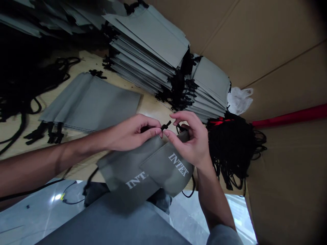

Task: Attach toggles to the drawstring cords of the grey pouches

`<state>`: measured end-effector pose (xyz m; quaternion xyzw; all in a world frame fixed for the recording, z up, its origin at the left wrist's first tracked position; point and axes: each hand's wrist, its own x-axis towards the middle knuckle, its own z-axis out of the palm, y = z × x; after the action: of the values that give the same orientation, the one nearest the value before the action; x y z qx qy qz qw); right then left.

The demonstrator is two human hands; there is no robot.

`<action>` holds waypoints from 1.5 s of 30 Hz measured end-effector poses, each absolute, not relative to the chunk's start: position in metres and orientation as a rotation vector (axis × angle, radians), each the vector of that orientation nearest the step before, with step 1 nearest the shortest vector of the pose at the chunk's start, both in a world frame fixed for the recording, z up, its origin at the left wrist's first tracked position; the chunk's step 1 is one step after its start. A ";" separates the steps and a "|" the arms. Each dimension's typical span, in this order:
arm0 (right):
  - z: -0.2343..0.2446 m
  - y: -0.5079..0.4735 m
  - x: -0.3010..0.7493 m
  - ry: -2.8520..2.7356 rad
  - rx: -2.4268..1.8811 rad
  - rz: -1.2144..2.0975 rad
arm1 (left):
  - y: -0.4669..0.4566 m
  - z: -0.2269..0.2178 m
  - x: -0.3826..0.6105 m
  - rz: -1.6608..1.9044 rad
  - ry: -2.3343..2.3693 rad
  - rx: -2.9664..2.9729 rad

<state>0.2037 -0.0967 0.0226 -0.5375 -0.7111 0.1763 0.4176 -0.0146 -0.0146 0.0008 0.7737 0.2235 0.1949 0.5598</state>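
Observation:
My left hand (130,133) and my right hand (190,139) meet over the table, their fingertips pinching a small black drawstring knot (166,126) from either side. Below them lies a grey fabric drawstring pouch (130,166) printed in white with INTEX, folded so that its printed faces show twice. Its upper part touches my right palm and fingers. More black cord (182,128) curls behind my right fingers. Part of the pouch's mouth is hidden by my hands.
Stacks of grey pouches (148,44) with black cord ends rise beyond my hands, beside a flat pile (89,102) on the wooden table (84,64). A heap of black cords (232,146), a white plastic bag (240,100), a red tube (288,115) and cardboard sheets (276,47) stand to the right.

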 end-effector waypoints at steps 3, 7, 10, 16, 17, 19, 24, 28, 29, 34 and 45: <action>0.025 -0.095 0.208 -1.901 -1.255 0.524 | -0.016 0.003 -0.015 0.414 0.497 1.870; 0.023 -0.095 0.209 -1.938 -1.206 0.615 | -0.018 0.003 -0.016 0.420 0.501 1.936; 0.021 -0.096 0.208 -1.902 -1.234 0.638 | -0.017 0.005 -0.018 0.454 0.461 2.014; 0.021 -0.099 0.208 -1.842 -1.262 0.741 | -0.012 0.009 -0.021 0.476 0.416 2.052; 0.021 -0.099 0.208 -1.831 -1.259 0.758 | -0.011 0.009 -0.022 0.457 0.412 2.032; 0.020 -0.100 0.208 -1.808 -1.265 0.766 | -0.009 0.010 -0.023 0.429 0.409 1.994; 0.020 -0.100 0.215 -1.769 -1.218 0.882 | -0.007 0.014 -0.024 0.443 0.425 2.013; 0.023 -0.099 0.222 -1.781 -1.284 0.828 | -0.007 0.014 -0.023 0.452 0.457 2.024; 0.024 -0.100 0.222 -1.800 -1.311 0.790 | -0.007 0.013 -0.023 0.449 0.460 2.020; 0.026 -0.100 0.222 -1.832 -1.382 0.717 | -0.006 0.011 -0.023 0.454 0.466 2.010; 0.026 -0.099 0.225 -1.857 -1.387 0.781 | -0.005 0.012 -0.024 0.398 0.425 1.956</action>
<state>0.2246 -0.0988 0.0258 -0.5331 -0.7137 0.3004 0.3409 -0.0244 -0.0046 0.0122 0.8170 0.1774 0.1663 0.5228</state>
